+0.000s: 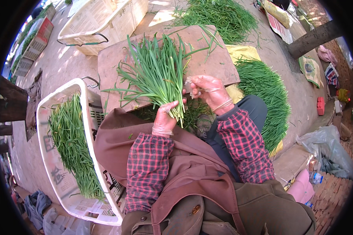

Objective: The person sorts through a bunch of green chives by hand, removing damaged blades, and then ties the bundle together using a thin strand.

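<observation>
My left hand (pixel 166 116) is closed around the pale stem ends of a bunch of garlic chives (pixel 161 70). The green leaves fan out away from me over a brown board (pixel 217 69). Just to the right of the stems is my right hand (pixel 209 91), its fingers curled in a thin clear plastic glove. Whether a stem or scrap is pinched between those fingertips, I cannot tell. Loose leaves lie along the board's far right edge. Below the board, between my knees, more trimmings (pixel 194 113) lie on the ground.
At my left stands a white plastic crate (pixel 42 141) partly filled with chives. Another white crate (pixel 120 26) is beyond the board. A chive heap (pixel 220 17) lies at the far side, and neatly stacked chives (pixel 264 97) at my right. A tree trunk (pixel 314 39) rises at right.
</observation>
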{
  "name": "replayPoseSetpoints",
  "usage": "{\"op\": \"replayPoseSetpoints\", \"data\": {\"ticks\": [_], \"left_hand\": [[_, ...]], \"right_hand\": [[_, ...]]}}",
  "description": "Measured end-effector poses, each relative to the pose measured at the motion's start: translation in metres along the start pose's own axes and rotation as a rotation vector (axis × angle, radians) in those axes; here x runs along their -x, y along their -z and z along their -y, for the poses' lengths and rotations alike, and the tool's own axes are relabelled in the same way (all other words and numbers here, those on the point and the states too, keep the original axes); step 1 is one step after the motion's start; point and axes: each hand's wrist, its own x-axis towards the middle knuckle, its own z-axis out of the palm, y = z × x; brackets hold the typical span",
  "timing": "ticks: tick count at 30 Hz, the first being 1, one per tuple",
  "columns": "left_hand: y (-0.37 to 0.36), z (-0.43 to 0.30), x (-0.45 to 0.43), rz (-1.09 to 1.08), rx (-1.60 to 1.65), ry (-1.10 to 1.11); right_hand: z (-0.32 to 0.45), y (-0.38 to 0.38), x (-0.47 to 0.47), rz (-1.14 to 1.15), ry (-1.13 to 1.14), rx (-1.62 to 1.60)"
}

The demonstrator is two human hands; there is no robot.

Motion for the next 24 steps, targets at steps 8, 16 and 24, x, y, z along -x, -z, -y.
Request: {"op": "replayPoseSetpoints", "data": {"ticks": [8,16,24], "left_hand": [[-0.006,0.001,-0.003,0.030,0.067,-0.028],[-0.001,0.006,-0.005,-0.009,-0.011,-0.088],[0.033,0.012,-0.003,-0.107,-0.035,-0.040]], "right_hand": [[-0.049,0.024,0.015,-0.209,0.339,0.899],[-0.075,0.001,0.008,-0.204,0.471,1.162],[-0.050,-0.036,-0.003,-0.226,0.832,1.255]]}}
